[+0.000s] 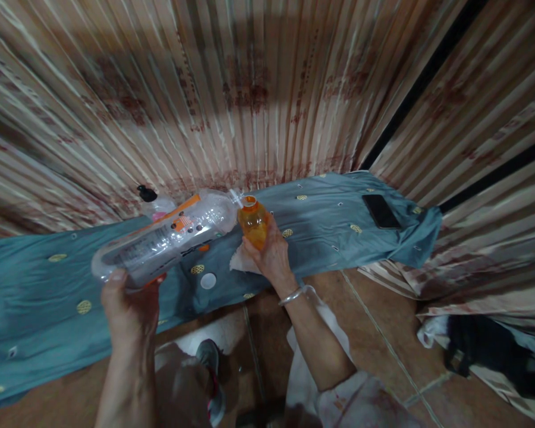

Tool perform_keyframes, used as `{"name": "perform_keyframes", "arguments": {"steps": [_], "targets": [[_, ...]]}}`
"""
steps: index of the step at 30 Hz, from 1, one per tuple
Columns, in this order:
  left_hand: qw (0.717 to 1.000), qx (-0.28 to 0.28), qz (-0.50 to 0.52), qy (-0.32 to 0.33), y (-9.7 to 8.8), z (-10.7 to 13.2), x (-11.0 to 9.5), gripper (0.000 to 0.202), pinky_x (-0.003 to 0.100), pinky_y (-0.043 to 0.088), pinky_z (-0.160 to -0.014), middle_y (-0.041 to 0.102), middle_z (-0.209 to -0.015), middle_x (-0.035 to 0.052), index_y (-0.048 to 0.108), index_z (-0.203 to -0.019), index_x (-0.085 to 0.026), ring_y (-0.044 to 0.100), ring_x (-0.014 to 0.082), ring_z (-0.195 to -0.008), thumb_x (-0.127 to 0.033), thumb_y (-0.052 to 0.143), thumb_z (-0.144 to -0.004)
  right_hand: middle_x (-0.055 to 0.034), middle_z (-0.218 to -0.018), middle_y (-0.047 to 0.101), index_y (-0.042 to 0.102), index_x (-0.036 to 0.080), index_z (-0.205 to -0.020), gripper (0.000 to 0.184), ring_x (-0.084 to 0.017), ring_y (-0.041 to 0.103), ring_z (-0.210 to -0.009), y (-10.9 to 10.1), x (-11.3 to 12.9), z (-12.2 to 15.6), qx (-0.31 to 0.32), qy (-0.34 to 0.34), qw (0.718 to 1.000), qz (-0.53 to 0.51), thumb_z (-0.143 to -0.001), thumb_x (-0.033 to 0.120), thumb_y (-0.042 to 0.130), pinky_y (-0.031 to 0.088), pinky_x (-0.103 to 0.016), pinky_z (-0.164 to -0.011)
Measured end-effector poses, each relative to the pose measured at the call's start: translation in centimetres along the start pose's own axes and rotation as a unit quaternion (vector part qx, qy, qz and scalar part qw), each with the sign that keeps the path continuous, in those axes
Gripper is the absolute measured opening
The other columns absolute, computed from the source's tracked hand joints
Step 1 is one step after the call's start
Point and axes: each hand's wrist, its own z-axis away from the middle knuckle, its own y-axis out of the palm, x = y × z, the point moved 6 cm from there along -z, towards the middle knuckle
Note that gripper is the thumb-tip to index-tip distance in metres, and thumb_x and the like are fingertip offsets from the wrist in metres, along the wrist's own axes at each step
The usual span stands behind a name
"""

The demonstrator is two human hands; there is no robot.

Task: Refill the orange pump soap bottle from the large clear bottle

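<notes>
My left hand [127,300] grips the base of a large clear plastic bottle [164,241] held on its side, its mouth tipped toward a small orange bottle [253,223]. My right hand [271,255] is wrapped around that small orange bottle, holding it upright with its open neck just under the big bottle's mouth. A silver bangle [294,294] sits on my right wrist. Both bottles hover over a surface draped in blue-green cloth [321,220]. A white cap [208,280] lies on the cloth below the big bottle, and a pale tissue or cloth [241,261] lies beside my right hand.
A dark phone [381,211] rests on the cloth at the right. A bottle with a black pump top [148,195] stands behind the big bottle. Striped curtains [249,89] hang behind. Brown floor tiles [383,321], my shoe [211,371] and a dark bundle [477,348] lie below.
</notes>
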Motion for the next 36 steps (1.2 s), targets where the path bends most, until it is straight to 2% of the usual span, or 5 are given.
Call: {"name": "perform_keyframes", "arguments": {"steps": [5,14,23,30,36], "targets": [[1.0,0.007,0.001,-0.002,-0.01,-0.1,-0.08,0.042,0.021,0.046,-0.054,0.073,-0.097,0.0044,0.07,-0.099,-0.024,0.065,0.0229,-0.092,-0.036,0.075,-0.059,-0.0218,-0.131,0.062,0.029,0.01,-0.147,0.074,-0.032,0.062,-0.12,0.08,-0.01,0.04,-0.001,-0.006,1.0,-0.002,-0.087,0.037,0.065,0.054,-0.05,-0.1],[1.0,0.019,-0.003,0.005,0.21,0.07,-0.37,0.035,0.021,0.046,-0.054,0.072,-0.096,0.0042,0.071,-0.093,-0.022,0.062,0.0194,-0.084,-0.035,0.074,-0.061,-0.0219,-0.134,0.06,0.027,0.013,-0.147,0.075,-0.032,0.062,-0.121,0.19,-0.28,0.14,0.011,0.003,1.0,-0.003,-0.088,0.038,0.064,0.054,-0.052,-0.099],[1.0,0.02,0.005,0.0,0.12,0.0,-0.35,0.042,0.021,0.048,-0.056,0.072,-0.097,0.0036,0.069,-0.1,-0.024,0.063,0.0206,-0.089,-0.034,0.076,-0.06,-0.0214,-0.132,0.061,0.029,0.012,-0.146,0.074,-0.031,0.064,-0.117,-0.04,-0.06,0.05,0.01,-0.001,1.0,0.009,-0.088,0.041,0.064,0.056,-0.049,-0.098],[1.0,0.023,-0.005,0.008,0.06,-0.02,-0.47,0.029,0.02,0.047,-0.053,0.072,-0.097,0.0027,0.072,-0.089,-0.024,0.062,0.0183,-0.083,-0.034,0.072,-0.062,-0.02,-0.133,0.061,0.029,0.014,-0.146,0.072,-0.031,0.062,-0.121,0.07,-0.14,0.05,0.013,0.0,1.0,0.001,-0.089,0.04,0.063,0.054,-0.049,-0.101],[0.999,0.029,-0.009,0.011,0.31,-0.01,-0.6,0.027,0.02,0.046,-0.051,0.072,-0.1,0.0044,0.072,-0.084,-0.021,0.064,0.0201,-0.088,-0.035,0.073,-0.061,-0.0208,-0.132,0.062,0.029,0.014,-0.146,0.074,-0.032,0.063,-0.12,0.02,-0.2,0.03,0.012,0.005,1.0,0.005,-0.087,0.039,0.065,0.055,-0.05,-0.098]]}}
